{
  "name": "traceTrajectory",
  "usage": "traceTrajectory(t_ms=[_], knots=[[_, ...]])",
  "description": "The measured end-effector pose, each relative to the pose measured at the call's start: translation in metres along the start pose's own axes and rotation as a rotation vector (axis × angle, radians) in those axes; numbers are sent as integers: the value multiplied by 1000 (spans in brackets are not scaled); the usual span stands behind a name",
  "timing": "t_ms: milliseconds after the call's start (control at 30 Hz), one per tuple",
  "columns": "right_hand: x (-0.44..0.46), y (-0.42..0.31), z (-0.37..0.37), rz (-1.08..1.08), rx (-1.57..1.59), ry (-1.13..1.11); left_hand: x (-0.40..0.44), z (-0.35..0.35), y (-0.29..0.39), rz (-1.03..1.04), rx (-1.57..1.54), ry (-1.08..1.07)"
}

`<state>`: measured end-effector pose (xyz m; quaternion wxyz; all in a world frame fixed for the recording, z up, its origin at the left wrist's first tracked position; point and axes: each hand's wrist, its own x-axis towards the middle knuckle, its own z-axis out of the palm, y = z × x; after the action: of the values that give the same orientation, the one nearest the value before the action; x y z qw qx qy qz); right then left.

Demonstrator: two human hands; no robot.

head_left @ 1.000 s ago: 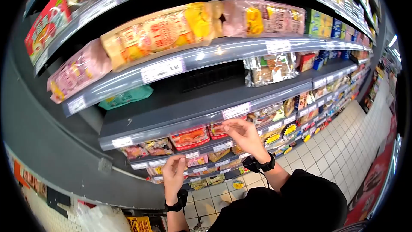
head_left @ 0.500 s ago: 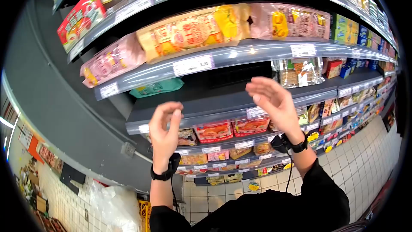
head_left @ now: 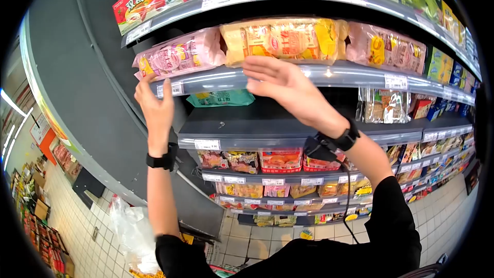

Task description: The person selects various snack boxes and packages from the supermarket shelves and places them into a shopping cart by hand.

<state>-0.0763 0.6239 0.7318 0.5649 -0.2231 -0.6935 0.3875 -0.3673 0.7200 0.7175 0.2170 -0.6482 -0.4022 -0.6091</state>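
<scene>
My left hand [head_left: 154, 105] is raised to the left end of a shelf, fingertips at the lower edge of a pink cake-roll pack [head_left: 180, 54]. Its thumb stands apart from the fingers, and I cannot tell whether it touches the pack. My right hand [head_left: 288, 90] reaches in front of the shelf's edge, fingers stretched out to the left just below a yellow-orange cake-roll pack [head_left: 285, 40]. Nothing is held in it. Further right on that shelf lies another pink pack [head_left: 386, 49]. Both wrists wear black bands.
Under this shelf, a teal pack [head_left: 221, 98] lies at the left and clear-wrapped packs [head_left: 385, 105] stand at the right. Boxes, including a red one [head_left: 149, 0], line the shelf above. A grey panel [head_left: 67, 72] borders the left side; a plastic bag [head_left: 131, 231] is on the floor.
Both hands have risen from the lower shelf to the cake-roll shelf. The left went left to the pink pack; the right moved up and left. The view has shifted, with shelves now further right.
</scene>
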Motion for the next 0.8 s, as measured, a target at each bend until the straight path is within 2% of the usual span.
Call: traceTrajectory(t_ms=[133, 267, 333, 400, 467, 533, 567, 600, 667, 800], knots=[[44, 14, 38, -2, -19, -61, 14, -5, -61, -141, -4, -27], [92, 27, 66, -19, -149, 8, 28, -9, -105, -340, -74, -84], [111, 27, 75, 22, -404, 42, 32, -12, -110, -377, -110, -120], [122, 31, 82, 50, -486, 91, 32, -15, -109, -531, -383, -230], [140, 44, 85, 101, -722, 152, 33, -10, -125, -551, -362, -254], [148, 45, 96, 159, -825, 163, 36, -2, -119, -647, -519, -266], [149, 48, 92, 156, -792, 212, 39, 5, -122, -602, -540, -290], [146, 53, 108, 98, -885, 270, 37, 7, -131, -691, -644, -235], [143, 56, 104, 32, -867, 252, 39, 11, -128, -666, -661, -263], [128, 75, 118, -321, -806, 268, 39, 16, -147, -684, -795, -210]])
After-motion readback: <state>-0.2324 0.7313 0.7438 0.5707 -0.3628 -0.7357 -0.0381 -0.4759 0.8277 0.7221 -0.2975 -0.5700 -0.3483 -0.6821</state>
